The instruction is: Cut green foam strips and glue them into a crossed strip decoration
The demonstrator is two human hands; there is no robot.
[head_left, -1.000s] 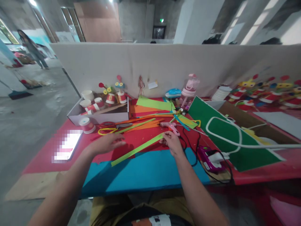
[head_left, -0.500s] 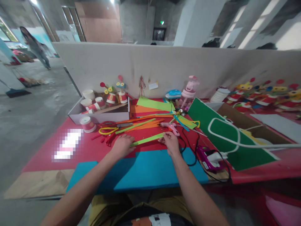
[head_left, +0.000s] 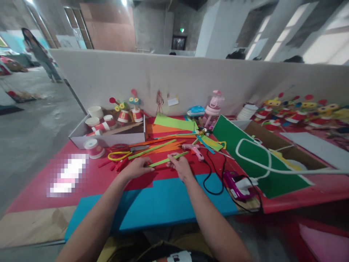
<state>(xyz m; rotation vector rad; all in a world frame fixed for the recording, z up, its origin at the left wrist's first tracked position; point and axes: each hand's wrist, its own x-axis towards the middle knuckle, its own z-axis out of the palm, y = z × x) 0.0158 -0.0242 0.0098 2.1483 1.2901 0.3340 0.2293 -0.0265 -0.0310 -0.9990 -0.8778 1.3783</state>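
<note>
A table under a red covering (head_left: 35,185) has a flat blue sheet (head_left: 152,207) along its near edge. Forearms extended over it, the left hand (head_left: 136,168) and right hand (head_left: 179,166) pinch one narrow lime-green paper strip (head_left: 160,162). Beyond are one pink pistol-shaped glue gun (head_left: 195,149) and one white cardboard box (head_left: 109,140) holding two red-and-white cup figures (head_left: 123,116).

1. My bare forearms (head_left: 211,216) extend forward and converge.
2. My left hand (head_left: 136,168), back upward, is bent in a pinch.
3. My right hand (head_left: 179,166), near but apart, pinches likewise.
</note>
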